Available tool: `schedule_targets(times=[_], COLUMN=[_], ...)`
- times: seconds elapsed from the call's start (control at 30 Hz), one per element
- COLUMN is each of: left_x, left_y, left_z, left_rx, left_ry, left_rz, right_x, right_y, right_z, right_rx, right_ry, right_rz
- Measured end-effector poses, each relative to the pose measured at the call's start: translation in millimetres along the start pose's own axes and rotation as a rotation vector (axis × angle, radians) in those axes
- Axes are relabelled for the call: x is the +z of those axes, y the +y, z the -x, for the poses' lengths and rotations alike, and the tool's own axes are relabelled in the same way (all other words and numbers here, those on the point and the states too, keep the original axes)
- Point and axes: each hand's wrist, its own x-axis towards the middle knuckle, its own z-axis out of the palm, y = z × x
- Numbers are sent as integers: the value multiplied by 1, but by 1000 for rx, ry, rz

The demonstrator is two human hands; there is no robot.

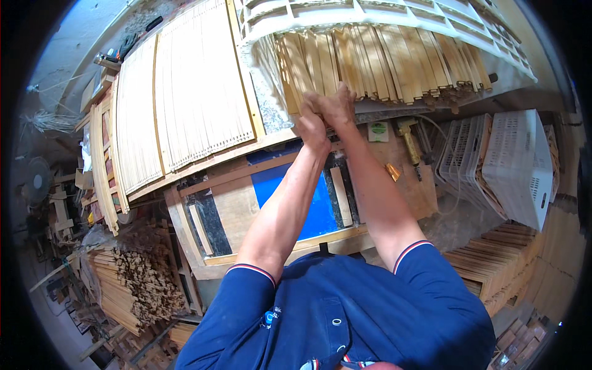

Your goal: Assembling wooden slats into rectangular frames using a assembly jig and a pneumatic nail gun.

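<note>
Upper centre: left hand (313, 127) and right hand (337, 110) bunched together; I couldn't tell what either grip pinched. Wooden slats (387, 65), upper centre-right, lay side by side, seemingly keeping ends reachable.

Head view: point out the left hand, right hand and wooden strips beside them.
Left hand (312, 126), head view: back of hand.
Right hand (337, 110), head view: back of hand.
Wooden strips (392, 65), head view: middle of row.
</note>
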Motion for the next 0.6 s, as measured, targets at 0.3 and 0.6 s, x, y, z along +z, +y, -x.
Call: schedule_targets(times=[0.3,0.6], left_x=[-36,-17], left_y=[3,63], left_z=[29,32], left_rx=[39,-260], left_ry=[32,-186], left_rz=[-302,19], right_x=[-23,-38], right_y=[31,45], right_z=[50,27], right_rx=[-168,-134], right_ry=[-27,73], right_rz=[1,158])
